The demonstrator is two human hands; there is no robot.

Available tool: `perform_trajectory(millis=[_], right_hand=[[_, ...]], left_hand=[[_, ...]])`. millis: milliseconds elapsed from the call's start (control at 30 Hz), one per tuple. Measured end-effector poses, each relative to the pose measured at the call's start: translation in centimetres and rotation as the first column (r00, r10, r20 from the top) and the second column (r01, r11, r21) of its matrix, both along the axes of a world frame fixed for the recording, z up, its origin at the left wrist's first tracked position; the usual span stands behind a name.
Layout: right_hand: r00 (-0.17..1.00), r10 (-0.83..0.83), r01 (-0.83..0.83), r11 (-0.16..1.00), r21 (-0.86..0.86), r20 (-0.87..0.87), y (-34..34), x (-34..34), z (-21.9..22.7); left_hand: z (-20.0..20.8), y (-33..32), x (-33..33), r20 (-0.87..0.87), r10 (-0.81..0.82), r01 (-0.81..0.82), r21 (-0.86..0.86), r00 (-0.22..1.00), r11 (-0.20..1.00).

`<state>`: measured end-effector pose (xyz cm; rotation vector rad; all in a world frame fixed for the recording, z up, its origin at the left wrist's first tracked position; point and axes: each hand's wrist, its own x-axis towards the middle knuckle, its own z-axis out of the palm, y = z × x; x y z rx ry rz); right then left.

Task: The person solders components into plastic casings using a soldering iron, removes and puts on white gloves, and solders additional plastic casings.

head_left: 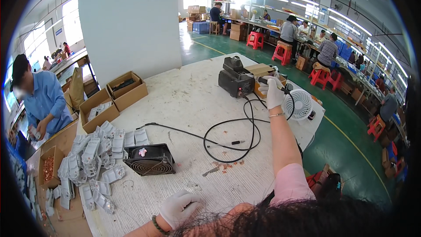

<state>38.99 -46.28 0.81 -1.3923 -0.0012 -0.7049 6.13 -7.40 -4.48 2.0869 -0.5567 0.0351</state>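
Observation:
My right hand (272,93), in a white glove, reaches to the far right of the table, closed round the black handle of a soldering iron (264,80). Its cord hangs down beside the wrist. Left of that hand stands a black soldering station (237,79) with a small red light. My left hand (179,208), also gloved, rests on the table near the front edge, fingers loosely bent and apart, holding nothing. A black square fan (150,160) with a small pink-and-white piece on top stands beyond it. Several grey plastic housings (91,149) lie piled to the left.
A black cable (228,123) loops across the white table (184,101), with a thin black-gripped tool (237,142) inside the loop. A white fan (299,104) stands right of my forearm. Cardboard boxes (97,113) line the left edge. A co-worker (44,98) works at far left.

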Motion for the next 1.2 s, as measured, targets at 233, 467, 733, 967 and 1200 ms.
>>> perform_trajectory(millis=[233,467,733,967,1200], right_hand=[[0.980,0.194,-0.196,0.974,-0.112,-0.035,0.9,-0.7,-0.2],[0.988,0.143,-0.130,0.972,-0.196,0.054,0.2,-0.8,0.1],[0.986,0.160,-0.142,0.953,-0.266,0.048,1.2,-0.7,-0.4],[0.963,0.235,-0.252,0.959,0.127,0.133,1.3,-0.3,0.0],[0.994,0.091,-0.075,0.964,0.254,-0.054,1.9,0.6,-0.5]], left_hand=[[0.4,0.0,-0.1,-0.051,-0.009,0.011,0.027,0.999,1.000],[0.2,0.1,0.0,-0.029,-0.030,0.030,-0.011,0.999,0.999],[0.8,0.1,-0.2,-0.093,-0.020,0.020,0.002,0.995,1.000],[1.1,0.0,-0.2,-0.098,-0.010,0.015,0.057,0.995,0.998],[1.0,0.2,-0.1,-0.069,-0.040,0.043,0.049,0.997,0.998]])
